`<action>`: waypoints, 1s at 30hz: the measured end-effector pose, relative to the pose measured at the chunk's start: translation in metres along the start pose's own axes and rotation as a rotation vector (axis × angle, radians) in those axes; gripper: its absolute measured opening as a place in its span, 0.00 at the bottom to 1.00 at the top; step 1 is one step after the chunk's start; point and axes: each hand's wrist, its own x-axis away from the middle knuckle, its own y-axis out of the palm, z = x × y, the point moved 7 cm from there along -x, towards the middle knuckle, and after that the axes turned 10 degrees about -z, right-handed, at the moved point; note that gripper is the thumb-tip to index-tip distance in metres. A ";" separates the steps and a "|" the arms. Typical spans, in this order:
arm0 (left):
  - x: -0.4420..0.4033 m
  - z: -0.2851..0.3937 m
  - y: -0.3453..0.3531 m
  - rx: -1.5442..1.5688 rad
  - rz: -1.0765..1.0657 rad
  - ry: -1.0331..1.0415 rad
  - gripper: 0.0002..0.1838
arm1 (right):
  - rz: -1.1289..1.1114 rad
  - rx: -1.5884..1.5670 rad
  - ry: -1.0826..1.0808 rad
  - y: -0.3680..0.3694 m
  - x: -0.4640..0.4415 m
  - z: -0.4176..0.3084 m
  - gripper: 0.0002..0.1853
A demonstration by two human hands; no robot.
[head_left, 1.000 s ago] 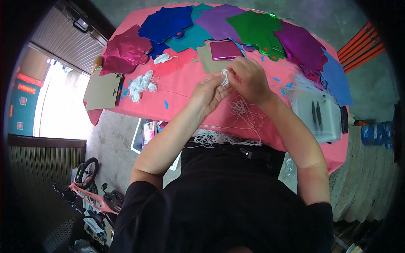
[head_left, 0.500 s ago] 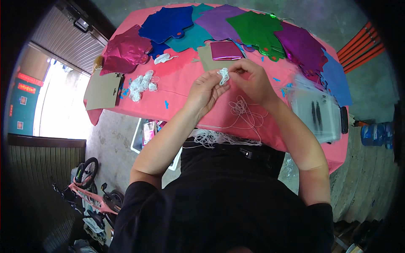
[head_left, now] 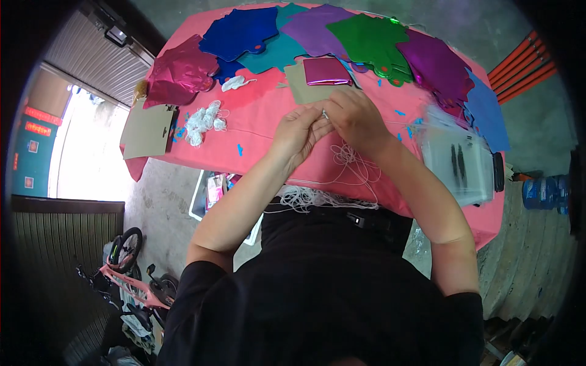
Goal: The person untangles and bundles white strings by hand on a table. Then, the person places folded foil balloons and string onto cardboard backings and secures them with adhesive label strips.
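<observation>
My left hand pinches a small bundle of white string over the middle of the pink-covered table. Against it, my right hand closes its fingers on the same bundle and hides most of it. Loose white string trails below my right hand toward the table's near edge. More tangled string lies at that edge, by my waist. Left of my hands sits a pile of white string bundles, and a single bundle rests farther back.
Foil sheets in blue, green and purple line the table's far side. A folded magenta foil piece lies on beige card. Clear plastic bags are at the right, brown card at the left.
My right hand has come down and inward over the string bundle. The bundle, plainly visible before between my hands, is now mostly covered by my fingers.
</observation>
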 end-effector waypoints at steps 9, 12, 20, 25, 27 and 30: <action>0.008 0.014 -0.022 0.019 0.016 0.093 0.09 | -0.003 -0.320 0.018 -0.013 0.006 -0.013 0.11; 0.033 0.070 -0.032 -0.867 0.056 0.357 0.08 | -0.010 -0.421 -0.006 -0.025 0.017 -0.003 0.11; 0.088 0.149 -0.070 -2.055 0.316 0.673 0.05 | -0.302 -0.647 0.535 -0.021 0.066 0.059 0.08; 0.101 0.129 -0.057 -2.186 0.135 0.635 0.05 | -0.587 -0.418 0.490 -0.003 0.083 0.053 0.08; 0.105 0.130 -0.060 -2.114 0.135 0.650 0.05 | -0.585 -0.229 0.390 0.004 0.082 0.046 0.05; 0.114 0.143 -0.067 -1.976 0.134 0.683 0.06 | -0.553 -0.245 0.334 0.010 0.085 0.046 0.05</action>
